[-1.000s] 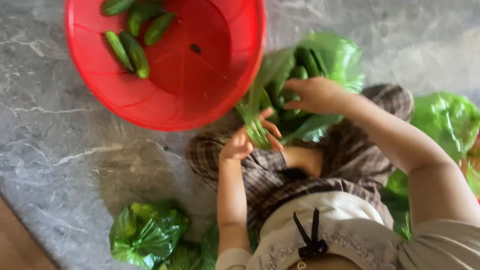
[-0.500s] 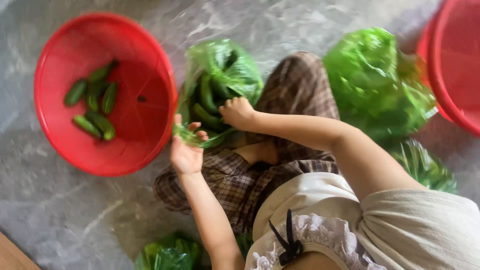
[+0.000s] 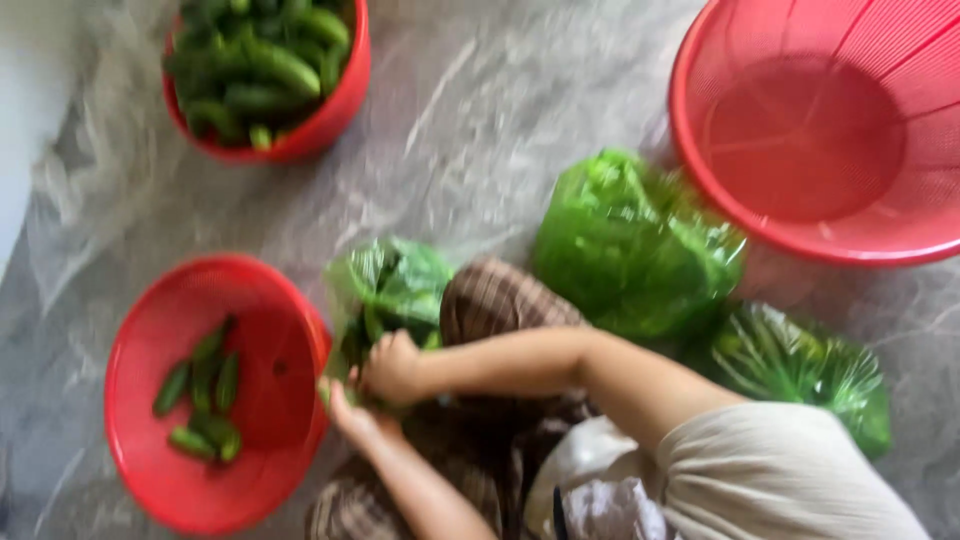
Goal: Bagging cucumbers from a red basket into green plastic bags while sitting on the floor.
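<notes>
At the knee, beside the near red basket (image 3: 300, 345), right hand (image 3: 392, 366) closed inside the green bag (image 3: 395, 285) of cucumbers, left hand (image 3: 350, 415) pinching its mouth; thin plastic could tear and spill cucumbers onto the floor.

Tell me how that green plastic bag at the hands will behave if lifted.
The green plastic bag looks thin and crumpled, so probably floppy. Cucumbers show inside, so it would likely sag and feel bottom-heavy. Its open mouth by the right hand could spill.

One head camera: we looked straight down from above, close over our hands (image 3: 385, 385), the lap and the floor (image 3: 500, 120). Frame blurred.
</notes>
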